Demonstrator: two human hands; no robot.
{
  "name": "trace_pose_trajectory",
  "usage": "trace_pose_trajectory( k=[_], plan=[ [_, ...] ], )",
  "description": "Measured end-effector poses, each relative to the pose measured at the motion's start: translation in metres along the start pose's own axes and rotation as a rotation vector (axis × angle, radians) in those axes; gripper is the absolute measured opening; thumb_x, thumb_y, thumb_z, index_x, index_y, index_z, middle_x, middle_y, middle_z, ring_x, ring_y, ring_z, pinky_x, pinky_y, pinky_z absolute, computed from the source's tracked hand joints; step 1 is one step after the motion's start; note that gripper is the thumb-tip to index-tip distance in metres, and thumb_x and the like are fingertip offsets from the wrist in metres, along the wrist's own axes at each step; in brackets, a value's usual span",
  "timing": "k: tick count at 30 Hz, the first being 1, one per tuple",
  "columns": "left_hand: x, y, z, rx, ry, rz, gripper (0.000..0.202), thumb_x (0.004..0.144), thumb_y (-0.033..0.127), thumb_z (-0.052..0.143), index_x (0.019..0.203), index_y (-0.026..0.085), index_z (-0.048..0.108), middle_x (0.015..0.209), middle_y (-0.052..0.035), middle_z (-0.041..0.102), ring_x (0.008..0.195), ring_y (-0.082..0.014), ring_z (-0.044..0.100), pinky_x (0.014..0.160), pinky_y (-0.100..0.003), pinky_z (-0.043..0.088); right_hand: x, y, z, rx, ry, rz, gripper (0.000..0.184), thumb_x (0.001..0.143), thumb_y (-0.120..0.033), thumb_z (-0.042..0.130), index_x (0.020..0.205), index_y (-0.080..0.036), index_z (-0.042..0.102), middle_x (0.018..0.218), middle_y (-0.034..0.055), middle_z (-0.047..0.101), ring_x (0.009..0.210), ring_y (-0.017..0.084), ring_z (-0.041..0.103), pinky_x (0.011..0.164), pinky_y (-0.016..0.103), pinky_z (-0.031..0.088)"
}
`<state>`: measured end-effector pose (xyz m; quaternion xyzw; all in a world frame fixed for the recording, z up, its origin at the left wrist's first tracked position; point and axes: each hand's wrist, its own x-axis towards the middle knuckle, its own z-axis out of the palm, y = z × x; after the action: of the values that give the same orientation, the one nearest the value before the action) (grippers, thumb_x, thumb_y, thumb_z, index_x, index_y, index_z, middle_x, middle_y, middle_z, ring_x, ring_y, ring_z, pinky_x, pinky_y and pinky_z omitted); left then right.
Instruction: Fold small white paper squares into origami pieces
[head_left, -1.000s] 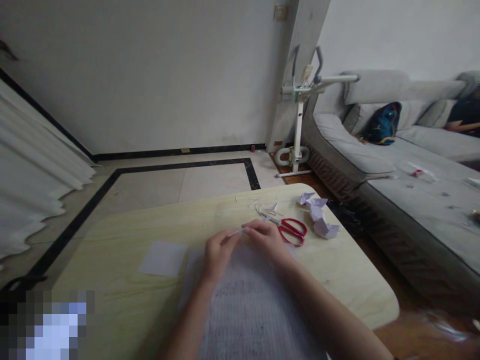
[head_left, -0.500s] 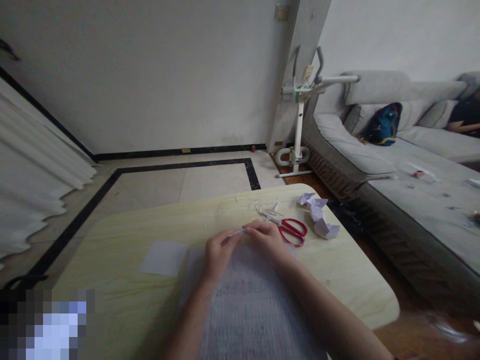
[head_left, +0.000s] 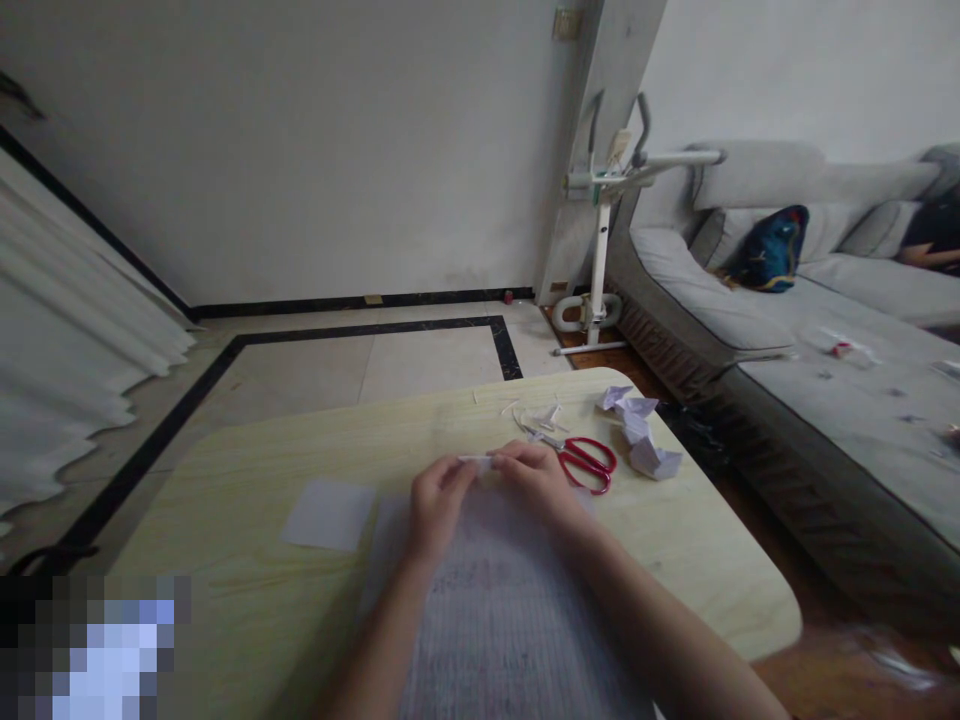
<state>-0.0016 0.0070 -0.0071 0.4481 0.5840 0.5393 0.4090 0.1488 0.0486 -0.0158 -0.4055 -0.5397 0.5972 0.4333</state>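
Note:
Between them, my left hand [head_left: 441,495] and my right hand [head_left: 532,478] pinch a small piece of white paper [head_left: 475,459], folded narrow and mostly hidden by the fingers. Both hands are closed, over the far end of a large sheet with dense lines of writing [head_left: 495,600]. Red-handled scissors [head_left: 589,465] lie just right of my right hand. A plain white paper square [head_left: 330,514] is flat on the table to the left of my left hand. Several folded paper shapes [head_left: 637,428] stand along the right edge.
Thin paper scraps [head_left: 546,416] lie beyond the scissors on the pale wooden table [head_left: 247,570]. A grey sofa [head_left: 840,410] runs along the right, where part of a person [head_left: 934,240] shows. White exercise equipment [head_left: 598,260] stands behind the table.
The paper strip between my fingers has turned from slanted to nearly level. Both hands stay in almost the same place, still pinching it.

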Motion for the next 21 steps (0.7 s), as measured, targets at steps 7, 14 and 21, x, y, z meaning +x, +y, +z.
trace_pose_trajectory(
  k=[7, 14, 21],
  plan=[
    [-0.0029, -0.0061, 0.001, 0.091, -0.033, 0.117, 0.023, 0.085, 0.033, 0.056, 0.085, 0.016, 0.072, 0.083, -0.0049, 0.072, 0.081, -0.0183, 0.065, 0.074, -0.025, 0.049, -0.0025, -0.0022, 0.002, -0.168, -0.027, -0.112, 0.017, 0.079, -0.032, 0.065, 0.078, -0.016, 0.07, 0.076, 0.0037, 0.069, 0.072, 0.017, 0.062, 0.067, 0.027, 0.046],
    [-0.0032, -0.0083, 0.0043, 0.043, -0.038, 0.063, 0.03, 0.079, 0.039, 0.064, 0.096, 0.015, 0.07, 0.092, -0.0072, 0.073, 0.086, -0.0213, 0.066, 0.076, -0.027, 0.05, -0.0007, 0.0027, 0.0047, -0.145, -0.023, -0.049, 0.016, 0.077, -0.032, 0.066, 0.074, -0.016, 0.067, 0.069, 0.0018, 0.067, 0.065, 0.015, 0.06, 0.061, 0.025, 0.046],
    [-0.0045, -0.0058, 0.0026, 0.094, -0.065, 0.089, 0.025, 0.082, 0.036, 0.06, 0.087, 0.015, 0.072, 0.078, -0.0046, 0.072, 0.073, -0.0183, 0.065, 0.068, -0.023, 0.049, -0.0018, -0.0003, 0.0044, -0.114, -0.004, -0.078, 0.017, 0.078, -0.034, 0.067, 0.078, -0.016, 0.066, 0.073, 0.0022, 0.067, 0.067, 0.015, 0.061, 0.063, 0.026, 0.047]
  ],
)
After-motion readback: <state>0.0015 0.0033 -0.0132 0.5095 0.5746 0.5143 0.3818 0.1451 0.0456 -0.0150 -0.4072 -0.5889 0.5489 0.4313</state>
